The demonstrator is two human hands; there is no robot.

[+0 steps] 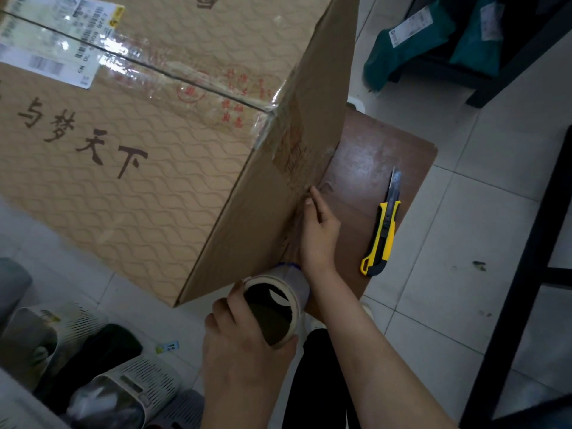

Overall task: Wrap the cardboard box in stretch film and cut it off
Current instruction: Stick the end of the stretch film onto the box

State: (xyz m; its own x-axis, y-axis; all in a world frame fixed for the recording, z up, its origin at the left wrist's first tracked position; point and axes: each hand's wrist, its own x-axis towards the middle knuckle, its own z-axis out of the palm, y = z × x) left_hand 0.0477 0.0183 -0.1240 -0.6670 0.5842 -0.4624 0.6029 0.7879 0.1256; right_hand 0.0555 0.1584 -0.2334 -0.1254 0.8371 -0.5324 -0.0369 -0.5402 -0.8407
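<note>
Film is pinned flat by right hand (318, 230) against stiff cardboard box (173, 144); light roll (278, 308) is clasped by left hand (244, 345)

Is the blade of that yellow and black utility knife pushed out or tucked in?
Pushed out. The yellow and black utility knife lies on the brown stool with its bare metal blade extending past the handle.

Matt brown cardboard box (148, 168) under glossy tape; worn wooden stool (380, 168); plastic-handled knife (382, 233).
</note>
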